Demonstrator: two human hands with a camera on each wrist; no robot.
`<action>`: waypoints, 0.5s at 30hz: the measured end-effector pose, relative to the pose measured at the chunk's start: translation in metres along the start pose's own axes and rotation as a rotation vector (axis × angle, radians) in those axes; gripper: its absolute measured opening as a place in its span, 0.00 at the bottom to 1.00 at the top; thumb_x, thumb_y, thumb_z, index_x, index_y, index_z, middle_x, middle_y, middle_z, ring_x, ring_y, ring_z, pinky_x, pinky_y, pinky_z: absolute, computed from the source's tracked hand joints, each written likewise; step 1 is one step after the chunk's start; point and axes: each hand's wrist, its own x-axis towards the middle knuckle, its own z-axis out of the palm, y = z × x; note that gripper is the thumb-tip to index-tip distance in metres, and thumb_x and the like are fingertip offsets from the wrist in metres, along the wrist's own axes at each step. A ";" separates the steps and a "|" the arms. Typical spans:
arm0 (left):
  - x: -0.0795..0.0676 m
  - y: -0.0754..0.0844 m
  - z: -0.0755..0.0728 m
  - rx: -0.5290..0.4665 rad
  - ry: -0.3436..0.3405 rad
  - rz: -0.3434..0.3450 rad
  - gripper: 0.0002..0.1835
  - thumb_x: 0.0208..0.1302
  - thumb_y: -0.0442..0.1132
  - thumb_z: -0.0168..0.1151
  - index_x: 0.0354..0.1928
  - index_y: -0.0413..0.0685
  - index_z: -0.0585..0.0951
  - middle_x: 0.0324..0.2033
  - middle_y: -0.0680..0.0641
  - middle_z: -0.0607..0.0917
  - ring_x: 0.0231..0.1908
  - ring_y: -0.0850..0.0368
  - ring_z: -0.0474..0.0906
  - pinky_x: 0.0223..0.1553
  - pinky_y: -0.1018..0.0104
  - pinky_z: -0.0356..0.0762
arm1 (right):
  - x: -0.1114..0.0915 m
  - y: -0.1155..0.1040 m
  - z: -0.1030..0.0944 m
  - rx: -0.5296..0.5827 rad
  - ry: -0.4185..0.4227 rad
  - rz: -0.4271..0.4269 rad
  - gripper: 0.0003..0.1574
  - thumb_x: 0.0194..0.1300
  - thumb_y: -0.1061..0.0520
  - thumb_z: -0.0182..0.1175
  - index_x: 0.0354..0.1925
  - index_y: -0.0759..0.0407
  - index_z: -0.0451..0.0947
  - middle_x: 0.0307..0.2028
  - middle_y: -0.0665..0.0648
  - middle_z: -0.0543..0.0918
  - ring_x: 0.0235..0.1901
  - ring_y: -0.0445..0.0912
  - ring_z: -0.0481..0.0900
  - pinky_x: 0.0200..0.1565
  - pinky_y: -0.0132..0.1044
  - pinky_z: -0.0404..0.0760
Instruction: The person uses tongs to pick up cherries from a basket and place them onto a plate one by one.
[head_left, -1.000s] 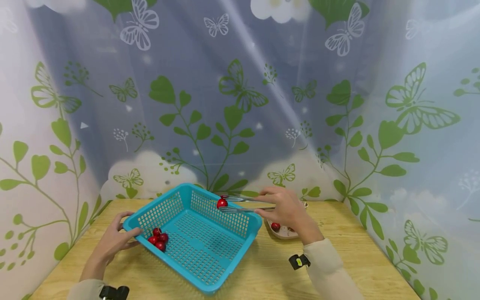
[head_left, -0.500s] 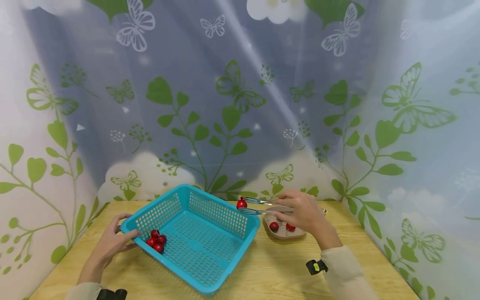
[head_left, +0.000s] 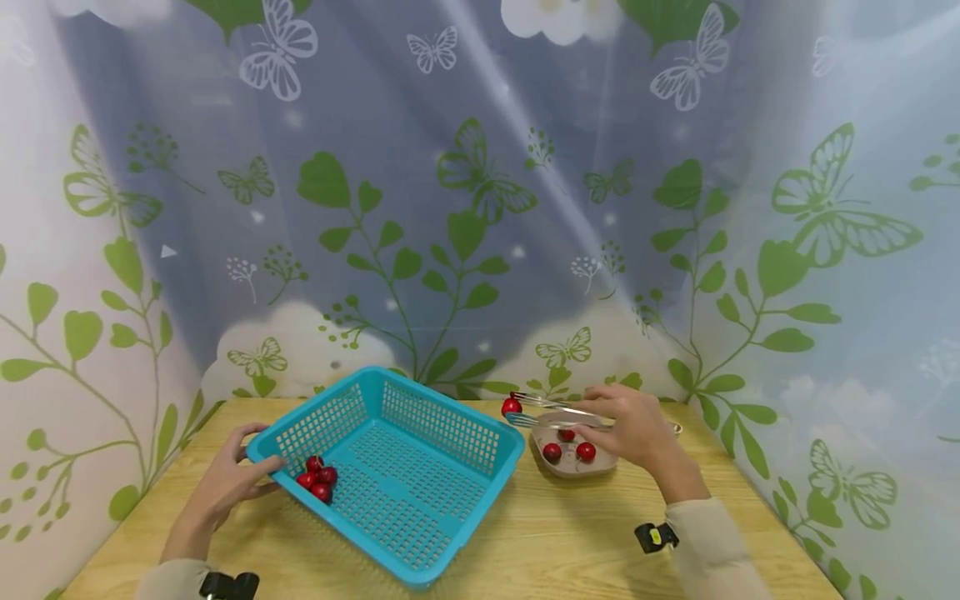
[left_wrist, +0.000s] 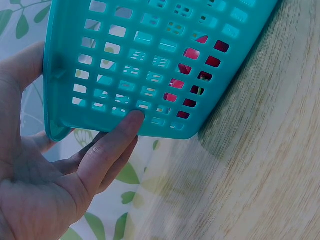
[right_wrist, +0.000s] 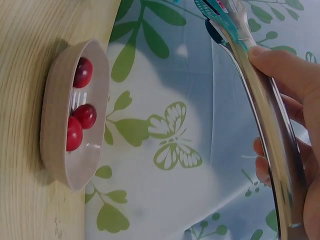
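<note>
My left hand (head_left: pixel 228 475) grips the corner of a blue plastic basket (head_left: pixel 438 554), its thumb over the rim and fingers against the outer wall (left_wrist: pixel 165 85). Several red cherries (head_left: pixel 321 493) lie together in the basket's left corner. In my right hand (head_left: pixel 630 425) I hold metal tongs (right_wrist: pixel 270 130), the thumb along one arm. Between the tongs' tips is one cherry (head_left: pixel 512 407), held up just past the basket's right corner. Beneath the tongs stands a small beige dish (head_left: pixel 576 473) with three cherries in it; one of these cherries (right_wrist: pixel 75 134) shows at the dish's near wall.
Everything stands on a light wooden table (head_left: pixel 540 542). A curtain (head_left: pixel 480 250) printed with leaves and butterflies encloses the back and both sides. The dish stands close beside the basket's right corner, near the table's back edge.
My right hand has carried the tongs and their cherry rightward, from over the basket's back rim to beside the dish. More of the dish now shows. The left hand and basket stay put.
</note>
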 end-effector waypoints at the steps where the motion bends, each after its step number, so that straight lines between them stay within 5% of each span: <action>1: 0.000 0.000 0.000 0.000 0.000 0.001 0.42 0.72 0.36 0.63 0.77 0.40 0.49 0.62 0.25 0.66 0.44 0.57 0.84 0.51 0.49 0.92 | -0.001 0.001 -0.001 -0.001 -0.007 0.009 0.17 0.47 0.52 0.82 0.39 0.53 0.92 0.36 0.52 0.89 0.28 0.43 0.84 0.24 0.32 0.83; 15: -0.002 0.004 0.002 0.004 0.011 -0.009 0.43 0.70 0.36 0.63 0.77 0.40 0.49 0.61 0.26 0.66 0.46 0.54 0.84 0.52 0.48 0.91 | -0.023 0.021 -0.002 -0.019 -0.148 0.107 0.16 0.51 0.52 0.80 0.41 0.51 0.92 0.37 0.49 0.89 0.26 0.43 0.82 0.20 0.27 0.74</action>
